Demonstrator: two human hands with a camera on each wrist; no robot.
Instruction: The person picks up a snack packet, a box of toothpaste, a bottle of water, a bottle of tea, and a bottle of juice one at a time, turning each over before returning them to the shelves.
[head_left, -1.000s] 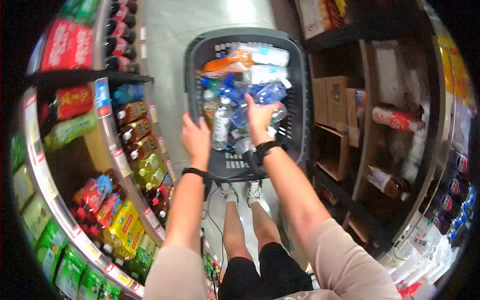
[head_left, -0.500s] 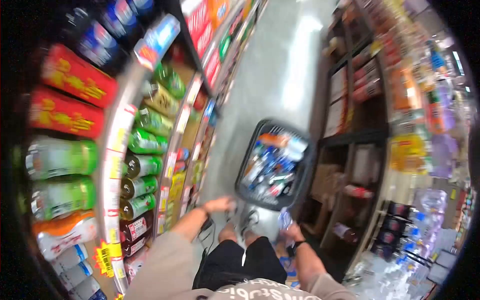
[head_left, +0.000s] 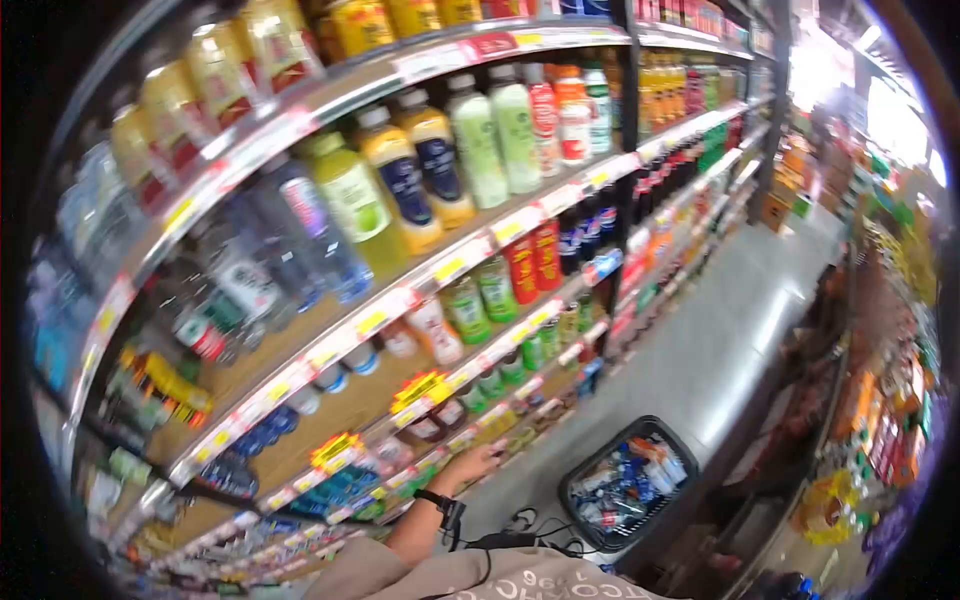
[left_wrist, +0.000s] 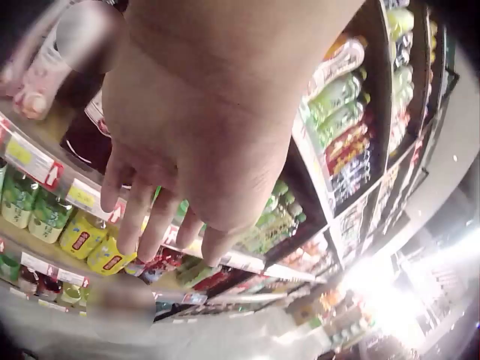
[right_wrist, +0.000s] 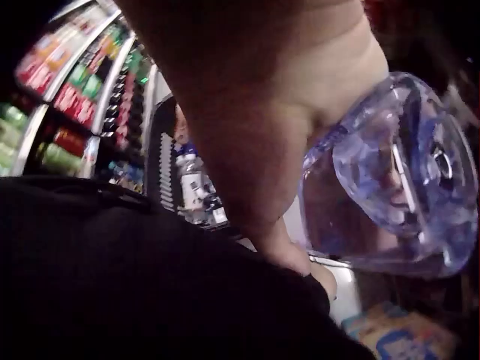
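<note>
Your right hand [right_wrist: 300, 172] curls round the clear water bottle [right_wrist: 390, 180], base at three o'clock; your left hand [head_left: 478, 462], fingers loosely straight, hangs empty at the lower shelf [head_left: 440, 455].

Stocked drink shelves [head_left: 420, 200] line a grey aisle floor [head_left: 720, 340].

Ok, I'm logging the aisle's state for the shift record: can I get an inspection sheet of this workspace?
Surface: grey shop floor, glossy.
Job's things: clear water bottle, gripped by the right hand; dark basket on the floor, full of bottles.
Clutter: nothing seen.
Hands: left hand, fingers relaxed, reaching toward the low shelf; holds nothing.
Cables: black cable looped on the floor by the basket.
Surroundings: drink shelves along the aisle, stocked with bottles.
</note>
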